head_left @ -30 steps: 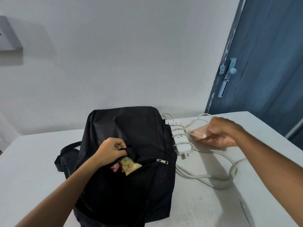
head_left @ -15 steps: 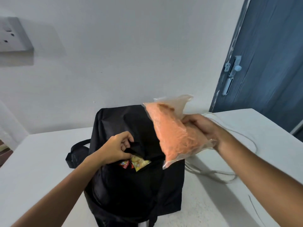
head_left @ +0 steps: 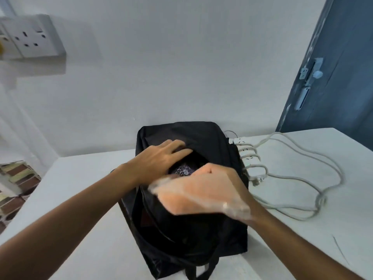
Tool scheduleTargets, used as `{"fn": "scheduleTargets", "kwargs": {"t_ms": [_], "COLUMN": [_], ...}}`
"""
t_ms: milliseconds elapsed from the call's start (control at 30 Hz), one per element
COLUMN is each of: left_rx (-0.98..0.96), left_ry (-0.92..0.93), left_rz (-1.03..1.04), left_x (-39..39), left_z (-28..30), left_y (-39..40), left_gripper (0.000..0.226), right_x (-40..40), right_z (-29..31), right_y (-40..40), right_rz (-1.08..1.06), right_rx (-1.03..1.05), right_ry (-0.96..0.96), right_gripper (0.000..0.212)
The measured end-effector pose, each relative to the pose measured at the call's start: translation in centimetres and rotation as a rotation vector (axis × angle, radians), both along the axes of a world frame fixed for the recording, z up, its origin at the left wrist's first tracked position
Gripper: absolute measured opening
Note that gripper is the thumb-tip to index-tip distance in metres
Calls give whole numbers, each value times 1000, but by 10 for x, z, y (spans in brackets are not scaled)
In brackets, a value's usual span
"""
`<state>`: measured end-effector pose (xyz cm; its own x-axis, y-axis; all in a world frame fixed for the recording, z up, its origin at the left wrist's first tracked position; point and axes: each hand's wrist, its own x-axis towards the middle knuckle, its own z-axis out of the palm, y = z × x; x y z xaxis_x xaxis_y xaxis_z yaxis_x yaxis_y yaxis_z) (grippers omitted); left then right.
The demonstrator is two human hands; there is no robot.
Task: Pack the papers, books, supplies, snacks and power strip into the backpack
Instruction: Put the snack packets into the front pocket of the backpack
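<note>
The soft black fabric backpack sags at frame centre, left hand fingers flat on its rim, the blurred right hand fingers' state unclear.

I see a white surface set against a pale wall. A white wall socket sits upper left. A blue door with a pale latch stands on my right, and patterned flooring shows far left.
</note>
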<state>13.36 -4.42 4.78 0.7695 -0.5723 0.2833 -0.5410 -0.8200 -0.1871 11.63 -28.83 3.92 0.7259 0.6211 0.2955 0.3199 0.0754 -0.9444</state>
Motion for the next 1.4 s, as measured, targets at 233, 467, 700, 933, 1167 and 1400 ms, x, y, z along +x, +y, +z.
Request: {"fn": "scheduleTargets", "kwargs": {"t_ms": [233, 467, 700, 933, 1167, 1400], "left_rx": [23, -116, -71, -188, -375, -486], "left_ry": [387, 225, 229, 285, 285, 138], "left_rz": [99, -53, -48, -23, -15, 113], "left_x": [-3, -13, -18, -15, -19, -21], "left_z": [42, 52, 44, 45, 30, 17], "left_y": [6, 14, 10, 19, 25, 10], "left_gripper": [86, 46, 52, 40, 22, 19], "right_x": [-2, 23, 31, 41, 45, 36], "right_z": [-20, -36, -34, -50, -71, -71], "right_y": [18, 10, 44, 51, 58, 78], "right_rz": [54, -293, -752, -859, -978, -772], "right_rx": [-160, -62, -281, -567, -728, -335], "right_ry": [-496, -1022, -1217, -1233, -1213, -998], "right_gripper": [22, 11, 14, 41, 54, 20]}}
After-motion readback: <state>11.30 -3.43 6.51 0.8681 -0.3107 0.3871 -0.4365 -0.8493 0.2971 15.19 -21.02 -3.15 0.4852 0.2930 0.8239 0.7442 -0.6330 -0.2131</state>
